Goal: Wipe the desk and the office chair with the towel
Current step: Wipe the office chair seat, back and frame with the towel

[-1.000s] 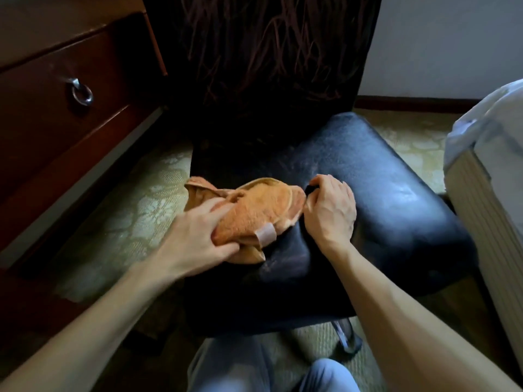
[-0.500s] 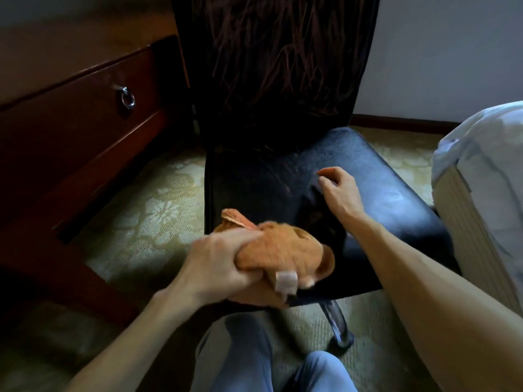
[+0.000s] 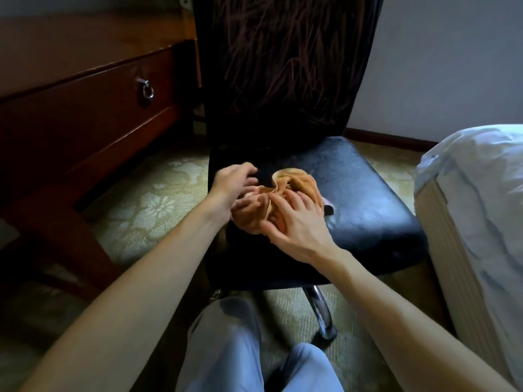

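An orange towel lies bunched on the black seat of the office chair, near the seat's left half. My right hand rests flat on the towel's near side with its fingers spread. My left hand is at the towel's left edge; its lower fingers touch the cloth and its thumb is lifted over the bare seat. The chair's dark backrest rises behind. The brown wooden desk stands to the left.
The desk drawer has a metal ring handle. A bed with white sheets stands close against the chair's right side. Patterned carpet lies between desk and chair. My knees are in front of the chair's chrome leg.
The towel moved from the seat's front edge, where my left hand gripped it, back onto the seat. My left hand loosened and my right hand came down onto the towel.
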### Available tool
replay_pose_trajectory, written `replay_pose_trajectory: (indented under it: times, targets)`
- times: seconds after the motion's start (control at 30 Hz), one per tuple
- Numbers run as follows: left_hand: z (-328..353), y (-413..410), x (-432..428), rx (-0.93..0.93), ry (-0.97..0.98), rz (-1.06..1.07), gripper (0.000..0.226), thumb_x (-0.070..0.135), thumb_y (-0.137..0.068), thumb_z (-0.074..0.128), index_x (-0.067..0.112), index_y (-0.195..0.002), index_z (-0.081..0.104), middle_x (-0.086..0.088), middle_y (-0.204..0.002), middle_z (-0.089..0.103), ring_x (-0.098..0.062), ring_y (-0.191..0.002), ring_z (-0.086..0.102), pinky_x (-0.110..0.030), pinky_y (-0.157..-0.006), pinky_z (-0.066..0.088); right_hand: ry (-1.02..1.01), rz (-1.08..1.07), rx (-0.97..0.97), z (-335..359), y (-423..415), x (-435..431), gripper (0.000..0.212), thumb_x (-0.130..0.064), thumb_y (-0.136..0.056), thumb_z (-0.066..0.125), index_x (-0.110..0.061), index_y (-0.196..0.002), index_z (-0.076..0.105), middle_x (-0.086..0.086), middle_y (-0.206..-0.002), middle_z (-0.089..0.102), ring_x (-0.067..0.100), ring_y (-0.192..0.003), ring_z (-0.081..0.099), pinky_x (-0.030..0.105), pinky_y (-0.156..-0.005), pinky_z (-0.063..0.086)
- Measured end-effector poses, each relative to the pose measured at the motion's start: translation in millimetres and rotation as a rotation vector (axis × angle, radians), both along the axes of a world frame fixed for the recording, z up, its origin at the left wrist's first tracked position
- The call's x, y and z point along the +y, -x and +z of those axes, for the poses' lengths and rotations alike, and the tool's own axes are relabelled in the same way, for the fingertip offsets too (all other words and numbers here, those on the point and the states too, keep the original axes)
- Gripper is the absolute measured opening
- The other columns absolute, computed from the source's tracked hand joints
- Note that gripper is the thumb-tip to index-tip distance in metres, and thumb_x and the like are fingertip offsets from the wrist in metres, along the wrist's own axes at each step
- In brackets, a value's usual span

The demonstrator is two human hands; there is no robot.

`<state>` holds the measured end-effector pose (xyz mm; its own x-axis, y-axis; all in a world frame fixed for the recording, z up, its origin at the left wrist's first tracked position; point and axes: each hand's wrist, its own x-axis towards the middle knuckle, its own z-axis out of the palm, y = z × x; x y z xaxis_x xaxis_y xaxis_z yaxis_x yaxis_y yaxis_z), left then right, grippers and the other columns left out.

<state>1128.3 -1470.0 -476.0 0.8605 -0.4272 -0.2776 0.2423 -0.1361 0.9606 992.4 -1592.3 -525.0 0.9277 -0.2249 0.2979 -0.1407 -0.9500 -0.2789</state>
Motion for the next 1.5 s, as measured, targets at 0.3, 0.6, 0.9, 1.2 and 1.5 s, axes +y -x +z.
replay_pose_trajectory:
  times: [0.3,0.6,0.9,1.2,1.5]
  targets:
    - [-96.7,-15.0,51.1,-0.176,-0.412,0.208,0.074,0.051,-0.094,0.063,0.019,-0.155,0.035,-0.02,-0.151,0.045,-0.039,-0.136,0.046,-0.045,-0.111,0.041,0.223,0.069,0.03,2.3,-12.7,44.1,0.07,-0.063,-0.067,0.064,-0.033,-0.13,0.055,0.007,-0.131,0.059,0.036,-0.124,0.051,0.067,-0.097,0.044]
    - [-116.7,-12.1,53.1,0.058,-0.157,0.251,0.091,0.055,-0.088,0.071,0.019,-0.16,0.027,-0.009,-0.152,0.048,-0.031,-0.133,0.052,-0.039,-0.102,0.045,0.166,-0.12,0.065,-19.0,22.3,-16.0,0.065,-0.049,-0.067,0.067,-0.037,-0.13,0.057,0.002,-0.139,0.056,0.037,-0.11,0.058,0.042,-0.083,0.051]
    - [-127.9,3.0,39.7,0.002,-0.107,0.309,0.061,0.052,-0.093,0.064,0.025,-0.145,0.047,0.001,-0.129,0.06,-0.02,-0.109,0.06,-0.038,-0.093,0.051,-0.043,-0.666,0.027,-26.0,37.1,-69.2,0.032,-0.047,-0.082,0.057,-0.029,-0.108,0.056,0.013,-0.12,0.051,0.043,-0.106,0.052,0.053,-0.091,0.046]
    - [-122.3,2.2,48.5,0.144,0.052,0.196,0.035,0.035,-0.107,0.048,0.013,-0.133,0.056,-0.007,-0.105,0.074,-0.013,-0.076,0.072,-0.027,-0.06,0.055,0.064,0.022,0.015,-13.5,-30.3,55.8,0.06,-0.062,-0.074,0.056,-0.033,-0.126,0.051,0.003,-0.123,0.057,0.034,-0.112,0.052,0.054,-0.09,0.045]
    - [-78.7,-63.5,-5.6,-0.124,-0.359,0.458,0.056,0.037,-0.092,0.056,0.018,-0.144,0.043,-0.011,-0.132,0.059,-0.032,-0.116,0.056,-0.044,-0.092,0.047,-0.01,-0.451,0.117,-10.2,-36.1,-163.2,0.059,-0.049,-0.084,0.056,-0.051,-0.14,0.037,0.009,-0.148,0.046,0.045,-0.115,0.056,0.056,-0.093,0.05]
